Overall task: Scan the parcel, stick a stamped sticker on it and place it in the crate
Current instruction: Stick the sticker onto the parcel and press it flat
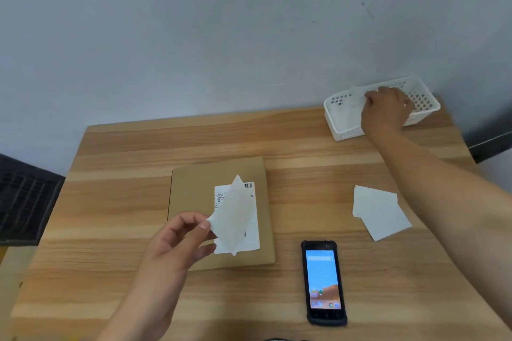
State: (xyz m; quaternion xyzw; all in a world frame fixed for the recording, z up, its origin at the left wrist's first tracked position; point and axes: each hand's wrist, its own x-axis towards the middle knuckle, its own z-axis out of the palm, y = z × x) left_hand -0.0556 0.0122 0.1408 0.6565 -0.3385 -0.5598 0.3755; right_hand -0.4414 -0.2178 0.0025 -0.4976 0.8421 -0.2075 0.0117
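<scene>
A flat brown cardboard parcel (194,191) lies on the wooden table (110,202), with a white shipping label (253,219) and barcode on its right half. My left hand (177,246) hovers over the parcel's near edge, pinching a pale, translucent sticker sheet (234,216) by one corner above the label. At the far right corner my right hand (388,111) reaches into a white perforated basket (346,130), fingers bent. A blurred pale sheet shows at its fingertips; whether the hand holds it is unclear.
A black handheld scanner (322,282) with its screen lit lies face up, right of the parcel. Loose white sticker sheets (379,213) lie beyond it under my right forearm. A dark slatted crate (25,199) stands off the table's left edge. A grey wall is behind.
</scene>
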